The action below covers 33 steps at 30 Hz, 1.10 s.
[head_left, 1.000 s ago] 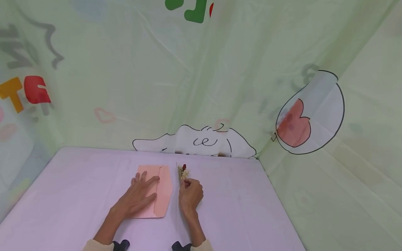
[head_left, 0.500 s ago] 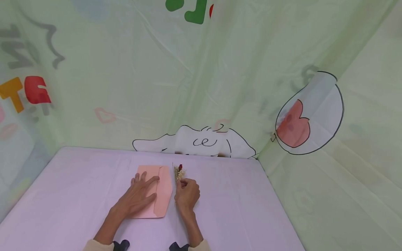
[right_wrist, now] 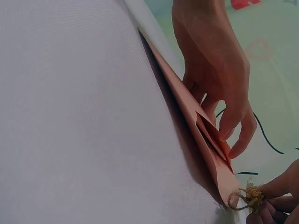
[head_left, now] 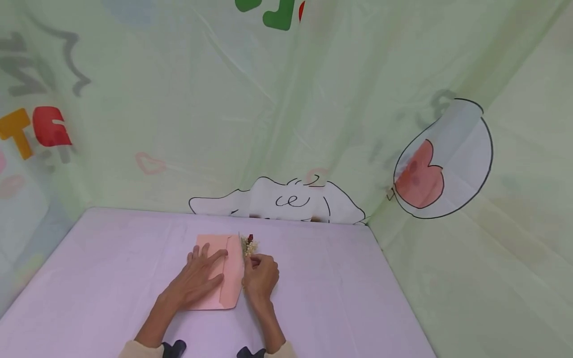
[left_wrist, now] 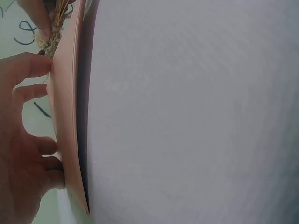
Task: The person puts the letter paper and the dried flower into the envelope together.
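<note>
A pink paper envelope (head_left: pixel 232 281) lies on the table with its flap extended to the right. My left hand (head_left: pixel 199 276) rests on it, fingers spread and fingertips pressing the paper. In the right wrist view the envelope's mouth (right_wrist: pixel 210 135) gapes slightly near those fingertips. My right hand (head_left: pixel 261 276) pinches a small bunch of dried flowers (head_left: pixel 249 245) with a dark red bud and pale blossoms. The bunch is at the flap's right edge and overlaps it in the head view. A loop of twine (right_wrist: pixel 233 200) shows on the bunch in the right wrist view. My fingers hide part of the stems.
A pale lilac cloth covers the table (head_left: pixel 340 298). Behind it hangs a light green printed curtain (head_left: pixel 201 124), with a balloon drawing (head_left: pixel 447 164) on the right. Dark wrist straps (head_left: pixel 174 348) sit at the sleeve cuffs.
My right hand has moved left with the dried flower bunch, from beside the envelope to the flap's edge. My left hand has stayed in place on the envelope.
</note>
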Available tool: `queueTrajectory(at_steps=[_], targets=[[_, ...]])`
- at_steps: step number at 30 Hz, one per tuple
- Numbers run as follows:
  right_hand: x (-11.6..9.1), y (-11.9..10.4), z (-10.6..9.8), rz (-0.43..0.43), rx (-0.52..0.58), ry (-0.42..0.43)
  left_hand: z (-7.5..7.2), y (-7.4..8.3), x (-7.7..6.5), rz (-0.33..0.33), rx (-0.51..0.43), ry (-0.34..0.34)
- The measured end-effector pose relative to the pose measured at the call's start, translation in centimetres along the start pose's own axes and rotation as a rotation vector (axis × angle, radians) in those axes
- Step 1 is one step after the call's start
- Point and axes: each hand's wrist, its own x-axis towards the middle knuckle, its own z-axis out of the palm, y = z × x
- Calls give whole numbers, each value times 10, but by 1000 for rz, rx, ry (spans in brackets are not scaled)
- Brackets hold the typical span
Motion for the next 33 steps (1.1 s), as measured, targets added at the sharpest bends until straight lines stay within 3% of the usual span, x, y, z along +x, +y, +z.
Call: queueTrajectory(at_steps=[16,33], targets=[[-8,-10,9,-6,17,-67,0,-2,2,-4,2,-2],[-15,-6,15,-42,50,-115,-1,-1,-1,-10,-5,-6]])
